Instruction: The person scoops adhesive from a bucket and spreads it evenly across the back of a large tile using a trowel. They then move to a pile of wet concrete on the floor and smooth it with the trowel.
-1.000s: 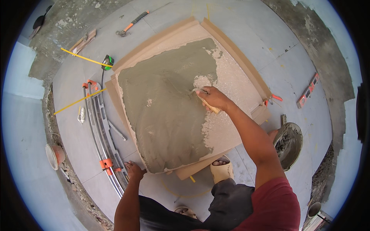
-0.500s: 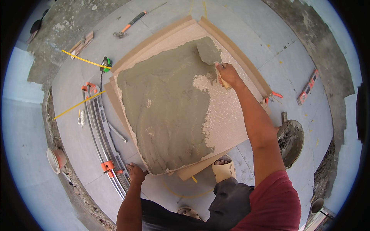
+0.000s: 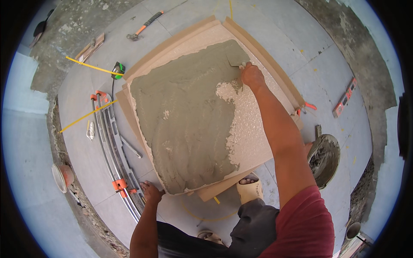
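Observation:
A large square tile (image 3: 254, 133) lies with its pale, textured side up on cardboard. Wet grey mortar (image 3: 180, 112) covers most of it; a strip along the right side is bare. My right hand (image 3: 253, 76) is closed round the handle of a trowel. The trowel's blade (image 3: 237, 58) lies against the mortar near the far corner, and the hand hides the handle. By the tile's near-left corner, my left hand (image 3: 152, 192) is propped with its fingers apart and holds nothing. Its thumb reaches the corner, and the tile cutter (image 3: 121, 185) is right beside it.
Cardboard (image 3: 262, 64) edges the tile. A hammer (image 3: 144, 26) and a tape measure (image 3: 118, 71) lie at far left. On the right are a spirit level (image 3: 344, 98), red-handled pliers (image 3: 309, 105) and a mortar bucket (image 3: 325, 161). My sandalled foot (image 3: 248, 185) stands close to the near edge.
My right hand has moved slightly away from me with the trowel, whose blade now lies flatter on the mortar. The far-right corner looks smoother. My left hand has stayed in place.

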Motion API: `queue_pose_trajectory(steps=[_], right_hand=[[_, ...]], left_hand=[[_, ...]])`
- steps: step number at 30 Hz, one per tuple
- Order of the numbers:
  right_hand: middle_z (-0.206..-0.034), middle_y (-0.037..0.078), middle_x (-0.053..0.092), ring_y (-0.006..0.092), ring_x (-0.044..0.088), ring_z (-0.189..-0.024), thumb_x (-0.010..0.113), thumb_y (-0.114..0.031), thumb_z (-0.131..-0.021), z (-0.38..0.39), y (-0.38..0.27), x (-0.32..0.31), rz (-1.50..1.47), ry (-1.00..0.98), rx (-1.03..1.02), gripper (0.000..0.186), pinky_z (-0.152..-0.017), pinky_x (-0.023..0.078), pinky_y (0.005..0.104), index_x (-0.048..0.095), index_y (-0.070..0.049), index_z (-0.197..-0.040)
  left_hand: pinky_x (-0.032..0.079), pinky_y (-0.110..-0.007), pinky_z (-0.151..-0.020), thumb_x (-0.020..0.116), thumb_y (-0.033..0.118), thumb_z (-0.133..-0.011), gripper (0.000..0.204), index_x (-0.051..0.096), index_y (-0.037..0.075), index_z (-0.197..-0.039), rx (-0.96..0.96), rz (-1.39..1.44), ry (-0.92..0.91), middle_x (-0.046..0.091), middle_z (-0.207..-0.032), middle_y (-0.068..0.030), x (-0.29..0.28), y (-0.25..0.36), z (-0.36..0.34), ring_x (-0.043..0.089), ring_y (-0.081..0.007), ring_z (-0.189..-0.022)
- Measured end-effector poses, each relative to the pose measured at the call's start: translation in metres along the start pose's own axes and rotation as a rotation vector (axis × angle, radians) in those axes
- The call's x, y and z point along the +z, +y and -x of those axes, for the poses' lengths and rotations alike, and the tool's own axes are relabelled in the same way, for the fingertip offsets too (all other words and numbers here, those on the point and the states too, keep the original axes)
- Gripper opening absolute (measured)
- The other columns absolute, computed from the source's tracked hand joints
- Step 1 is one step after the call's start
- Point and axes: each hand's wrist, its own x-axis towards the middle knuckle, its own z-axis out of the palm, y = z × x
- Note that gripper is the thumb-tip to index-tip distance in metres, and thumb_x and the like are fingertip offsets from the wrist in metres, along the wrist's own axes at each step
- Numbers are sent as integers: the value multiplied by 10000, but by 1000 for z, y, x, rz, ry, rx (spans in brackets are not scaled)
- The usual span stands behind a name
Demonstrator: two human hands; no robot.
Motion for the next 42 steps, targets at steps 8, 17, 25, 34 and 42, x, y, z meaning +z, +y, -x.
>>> queue_pose_trajectory(steps=[8, 17, 25, 34, 42], right_hand=[[-816, 263, 676, 335, 699, -686, 452, -369, -989, 30, 17, -30, -145, -235, 28, 475, -722, 563, 429, 551, 87, -1080], [-949, 350, 636, 473, 639, -925, 469, -359, -976, 127, 80, 7, -155, -173, 48, 459, -830, 524, 494, 514, 85, -1086], [-941, 348, 634, 477, 645, -910, 458, -346, -981, 197, 108, 10, -135, -183, 101, 460, -815, 531, 498, 448, 87, -1135], [-954, 333, 621, 472, 624, -916, 500, -376, -959, 318, 112, -56, -322, -302, 92, 491, -845, 476, 519, 484, 79, -1141], [-780, 231, 664, 404, 657, -784, 664, -260, -857, 438, 182, -241, 55, 81, 362, 295, -719, 500, 472, 635, 8, -978]], left_hand=[[233, -378, -1179, 815, 503, -701, 1238, 79, -146, -1456, -4, 5, 1, 87, -1507, -397, -1, -7, 5, 185, -441, -1435], [233, -382, -1178, 802, 522, -708, 1239, 78, -156, -1451, -6, -21, -18, 100, -1497, -411, -3, -3, 2, 202, -455, -1427], [265, -406, -1160, 793, 562, -693, 1269, 84, -182, -1436, 54, -77, 5, 130, -1481, -427, -6, -7, -8, 222, -467, -1417], [298, -462, -1129, 756, 571, -715, 1076, 356, -219, -1325, 212, -238, -24, 337, -1439, -361, -5, -12, -16, 318, -499, -1352], [388, -481, -1047, 768, 570, -704, 881, 568, -157, -1159, 277, -254, 45, 547, -1250, -316, -8, -28, -36, 526, -444, -1187]])
